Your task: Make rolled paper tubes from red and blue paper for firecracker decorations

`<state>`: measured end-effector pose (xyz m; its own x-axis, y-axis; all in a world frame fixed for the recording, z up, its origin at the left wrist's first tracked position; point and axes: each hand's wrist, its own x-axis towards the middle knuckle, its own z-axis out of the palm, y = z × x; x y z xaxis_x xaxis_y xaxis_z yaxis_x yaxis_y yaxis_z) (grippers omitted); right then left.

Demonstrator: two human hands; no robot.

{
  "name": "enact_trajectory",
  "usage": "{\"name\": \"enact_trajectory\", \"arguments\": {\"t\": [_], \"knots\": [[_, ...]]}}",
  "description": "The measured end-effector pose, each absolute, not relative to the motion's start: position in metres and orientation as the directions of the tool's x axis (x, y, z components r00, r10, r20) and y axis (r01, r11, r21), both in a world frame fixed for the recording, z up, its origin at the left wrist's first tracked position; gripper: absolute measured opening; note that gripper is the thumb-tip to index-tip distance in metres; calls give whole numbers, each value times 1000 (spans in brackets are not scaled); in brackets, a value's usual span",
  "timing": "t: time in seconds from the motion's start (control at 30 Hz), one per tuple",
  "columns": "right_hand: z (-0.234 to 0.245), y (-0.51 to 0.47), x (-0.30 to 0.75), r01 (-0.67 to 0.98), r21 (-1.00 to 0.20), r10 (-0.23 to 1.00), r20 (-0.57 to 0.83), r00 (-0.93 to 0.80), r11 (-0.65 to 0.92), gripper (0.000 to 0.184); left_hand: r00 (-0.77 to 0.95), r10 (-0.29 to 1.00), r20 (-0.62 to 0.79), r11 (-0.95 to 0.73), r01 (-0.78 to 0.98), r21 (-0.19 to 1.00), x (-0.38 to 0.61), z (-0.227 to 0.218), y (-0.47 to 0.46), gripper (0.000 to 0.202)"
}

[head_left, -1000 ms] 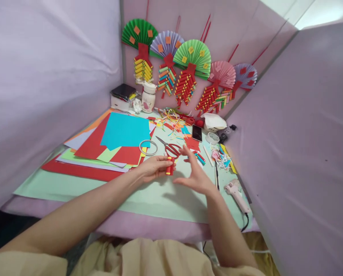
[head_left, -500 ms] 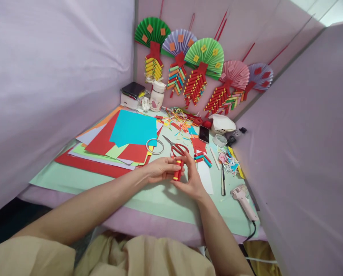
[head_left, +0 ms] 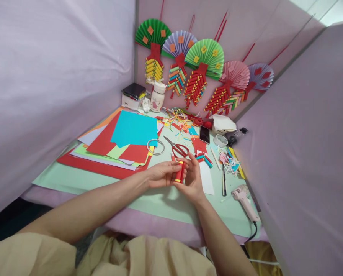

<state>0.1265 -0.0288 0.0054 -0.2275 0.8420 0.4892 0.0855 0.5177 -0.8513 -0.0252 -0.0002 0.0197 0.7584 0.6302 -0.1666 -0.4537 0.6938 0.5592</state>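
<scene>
Between my two hands is a red paper roll with yellow bands at its ends, held upright just above the table's front part. My left hand pinches it from the left with thumb and fingers. From the right, the thumb and fingers of my right hand close around its bottom and top. Whether more than one roll is in the grip, I cannot tell. Just beyond the fingers lie scissors with red handles. Several small red and blue paper rolls rest to the right of them, near a white paper sheet.
Coloured paper sheets are stacked at left, with a silver ring on their edge. A glue gun lies at right, near a black pen. Paper scraps, a phone and a bottle sit farther back. Paper fans hang behind.
The red roll has turned slightly in my fingers, and my right fingers have shifted a little around it. The view has moved very slightly; the table things stay put.
</scene>
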Motion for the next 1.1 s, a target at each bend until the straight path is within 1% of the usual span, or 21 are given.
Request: {"name": "enact_trajectory", "arguments": {"t": [0.13,0.27,0.47,0.6,0.87,1.1], "knots": [[5,-30,125,58,-861,849,484,-212,505,90,766,627,-141,715,-494,495,-24,18,-2,22],[5,-33,123,-11,-874,857,479,-190,486,89,784,614,-95,726,-514,456,-22,19,-4,21],[8,-40,118,-148,-892,884,446,-141,427,89,791,612,-13,709,-541,453,-22,21,-8,23],[8,-42,115,-208,-885,889,445,-111,417,88,788,616,1,704,-551,448,-21,19,-9,22],[5,-40,117,-197,-858,851,504,-146,474,85,759,649,-52,691,-560,456,-17,17,-11,22],[4,-40,116,-203,-861,853,499,-151,467,85,730,682,-50,653,-577,490,-15,16,-14,25]]}}
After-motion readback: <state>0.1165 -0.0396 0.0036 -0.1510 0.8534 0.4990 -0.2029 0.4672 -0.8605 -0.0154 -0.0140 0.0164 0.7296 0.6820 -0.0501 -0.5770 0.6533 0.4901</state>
